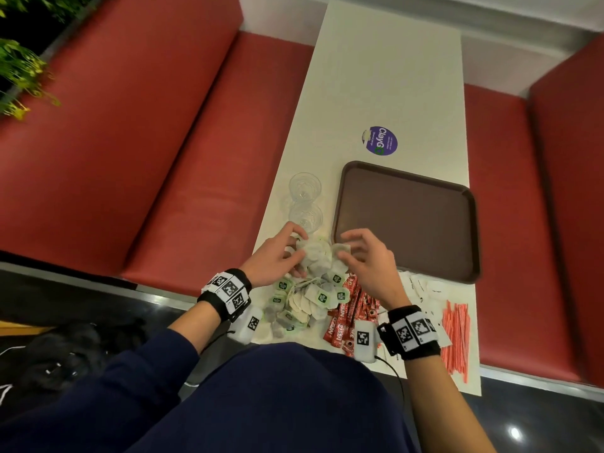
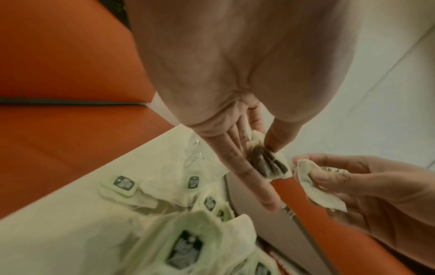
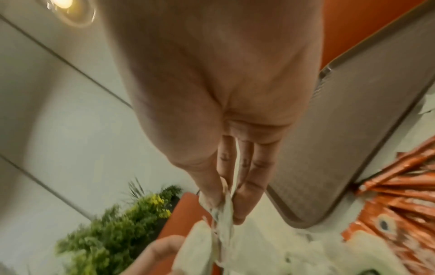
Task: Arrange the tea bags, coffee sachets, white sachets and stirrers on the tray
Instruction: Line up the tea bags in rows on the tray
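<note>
while pinching tea bags (image 2: 268,163) edge-on, left grip (image 1: 277,256) and right grip (image 1: 366,259), thumbs closed.

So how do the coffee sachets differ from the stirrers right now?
The coffee sachets are red printed sticks in a loose, fanned heap beside the tea bags; the stirrers are thinner, plain pale-red sticks lying roughly parallel near the table's right edge. The right hand hovers partly over the coffee sachets, while the stirrers lie clear of both hands. Both piles lie on the table, off the tray.
</note>
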`<action>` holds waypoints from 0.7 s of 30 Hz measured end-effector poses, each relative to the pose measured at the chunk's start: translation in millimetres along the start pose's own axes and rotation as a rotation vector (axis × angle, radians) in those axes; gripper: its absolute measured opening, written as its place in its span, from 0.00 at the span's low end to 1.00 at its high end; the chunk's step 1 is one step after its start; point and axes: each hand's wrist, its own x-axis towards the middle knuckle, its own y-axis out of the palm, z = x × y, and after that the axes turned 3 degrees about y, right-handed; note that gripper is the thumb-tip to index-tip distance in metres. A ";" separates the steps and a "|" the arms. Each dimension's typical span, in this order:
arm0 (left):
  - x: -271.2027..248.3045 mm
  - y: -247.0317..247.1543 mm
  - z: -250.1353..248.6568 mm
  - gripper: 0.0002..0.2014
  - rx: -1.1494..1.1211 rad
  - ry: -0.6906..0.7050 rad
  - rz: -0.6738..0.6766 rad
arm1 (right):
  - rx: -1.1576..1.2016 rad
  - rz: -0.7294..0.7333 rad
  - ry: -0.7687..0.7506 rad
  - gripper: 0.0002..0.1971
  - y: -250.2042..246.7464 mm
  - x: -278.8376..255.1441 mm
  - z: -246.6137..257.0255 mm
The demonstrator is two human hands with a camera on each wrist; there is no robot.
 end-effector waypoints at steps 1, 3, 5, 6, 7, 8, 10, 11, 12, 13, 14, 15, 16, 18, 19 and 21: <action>0.7 0.3 -5.1 0.15 -0.061 -0.006 -0.008 | 0.035 -0.022 -0.012 0.16 -5.6 -3.0 8.5; 3.7 2.6 -13.2 0.19 -0.138 -0.009 -0.013 | 0.079 -0.080 -0.068 0.13 -15.6 -8.3 25.9; 8.5 6.4 -20.1 0.17 -0.200 -0.010 -0.014 | 0.105 -0.160 -0.173 0.10 -21.8 -12.6 41.3; 11.3 8.8 -24.2 0.15 -0.233 -0.016 -0.022 | 0.092 -0.211 -0.255 0.09 -23.3 -14.2 47.9; 13.9 10.9 -28.3 0.13 -0.270 -0.020 -0.030 | 0.047 -0.265 -0.356 0.08 -23.6 -14.6 52.8; 16.5 13.2 -32.4 0.12 -0.305 -0.018 -0.035 | -0.028 -0.309 -0.456 0.09 -22.5 -14.2 55.2; 21.1 17.8 -42.5 0.10 -0.362 -0.006 -0.028 | -0.190 -0.347 -0.597 0.09 -17.5 -12.0 52.7; 22.9 19.3 -47.5 0.10 -0.391 0.000 -0.024 | -0.253 -0.341 -0.620 0.09 -14.2 -11.0 49.0; 24.6 20.3 -52.0 0.10 -0.430 0.000 -0.024 | -0.302 -0.326 -0.624 0.08 -11.4 -10.7 45.0; 26.0 20.9 -57.0 0.12 -0.480 -0.007 -0.029 | -0.330 -0.314 -0.625 0.07 -9.6 -10.5 41.2; 27.7 21.3 -61.1 0.14 -0.535 -0.016 -0.033 | -0.330 -0.309 -0.626 0.06 -8.7 -11.2 38.4; 29.5 21.5 -64.6 0.15 -0.578 -0.021 -0.029 | -0.307 -0.309 -0.624 0.05 -9.1 -12.0 36.9; 31.8 21.9 -67.1 0.16 -0.594 -0.022 -0.026 | -0.277 -0.308 -0.617 0.05 -10.4 -12.5 37.4; 36.1 24.1 -69.7 0.13 -0.545 -0.013 -0.033 | -0.248 -0.281 -0.591 0.06 -15.3 -10.8 39.8; 38.4 25.3 -70.7 0.10 -0.498 -0.002 -0.047 | -0.252 -0.252 -0.575 0.08 -18.7 -9.1 40.6; 44.3 26.7 -72.0 0.06 -0.429 0.034 -0.086 | -0.245 -0.196 -0.538 0.13 -26.9 -6.5 41.9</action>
